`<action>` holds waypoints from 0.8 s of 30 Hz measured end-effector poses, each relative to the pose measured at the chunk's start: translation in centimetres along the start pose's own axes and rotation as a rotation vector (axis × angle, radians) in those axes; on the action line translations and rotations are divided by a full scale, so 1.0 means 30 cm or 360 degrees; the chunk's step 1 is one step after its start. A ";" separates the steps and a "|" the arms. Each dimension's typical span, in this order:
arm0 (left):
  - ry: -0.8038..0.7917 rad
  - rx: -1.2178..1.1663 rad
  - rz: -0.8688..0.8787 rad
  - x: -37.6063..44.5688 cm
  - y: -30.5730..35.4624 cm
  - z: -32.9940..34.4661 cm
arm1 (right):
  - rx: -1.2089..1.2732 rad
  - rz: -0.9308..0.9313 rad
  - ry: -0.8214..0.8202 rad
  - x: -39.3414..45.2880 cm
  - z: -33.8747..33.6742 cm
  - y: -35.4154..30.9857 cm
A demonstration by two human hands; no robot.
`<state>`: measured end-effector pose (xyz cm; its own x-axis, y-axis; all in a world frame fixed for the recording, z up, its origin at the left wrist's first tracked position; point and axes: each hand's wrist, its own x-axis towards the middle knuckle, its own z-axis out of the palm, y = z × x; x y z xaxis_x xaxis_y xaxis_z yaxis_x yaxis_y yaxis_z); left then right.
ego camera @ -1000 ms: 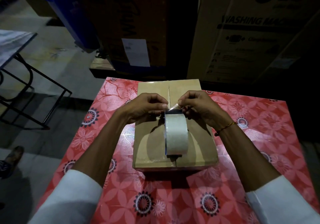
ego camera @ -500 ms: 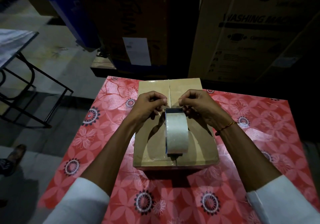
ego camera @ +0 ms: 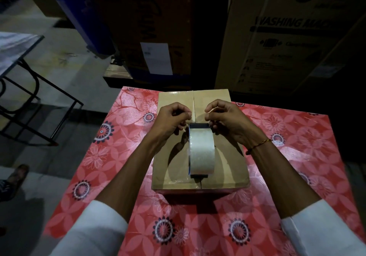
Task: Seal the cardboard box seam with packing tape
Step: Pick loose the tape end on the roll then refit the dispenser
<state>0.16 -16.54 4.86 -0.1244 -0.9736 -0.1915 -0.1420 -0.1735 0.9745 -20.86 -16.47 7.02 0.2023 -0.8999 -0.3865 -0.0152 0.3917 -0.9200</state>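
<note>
A closed cardboard box (ego camera: 170, 173) sits on a table with a red floral cover (ego camera: 122, 156). The box's centre seam (ego camera: 193, 100) runs away from me. A roll of clear packing tape (ego camera: 201, 150) stands on edge on the box top, over the seam. My left hand (ego camera: 170, 119) and my right hand (ego camera: 227, 119) are at the far top of the roll, one on each side. Both pinch thumb to fingertips at the tape's loose end. The clear strip between them is barely visible.
Tall cardboard appliance boxes (ego camera: 287, 37) stand right behind the table. A blue bin (ego camera: 83, 12) leans at the back left. A metal-framed table (ego camera: 17, 47) stands on the floor to the left, and a sandalled foot (ego camera: 18, 174) shows at the left edge.
Both hands have shifted slightly away from me along the seam and spread a little apart, still pinching at the top of the roll. The roll and box have stayed put.
</note>
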 end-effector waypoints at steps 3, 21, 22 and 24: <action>-0.0016 -0.0003 0.0054 -0.006 0.005 0.007 | 0.0014 -0.0011 -0.0019 0.001 -0.002 0.006; -0.0072 0.0065 0.0105 -0.011 0.002 0.010 | 0.0053 0.0001 -0.0146 0.027 -0.035 0.027; -0.0073 0.0066 0.0100 -0.010 0.004 0.010 | 0.0050 0.0014 -0.0170 0.031 -0.040 0.025; -0.0073 0.0066 0.0089 -0.009 0.004 0.009 | 0.0056 0.0040 -0.0207 0.042 -0.052 0.022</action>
<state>-0.08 -16.26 5.01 -0.1781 -0.9736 -0.1429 -0.1739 -0.1118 0.9784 -22.15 -17.66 5.83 0.3278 -0.8579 -0.3956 0.0118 0.4224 -0.9063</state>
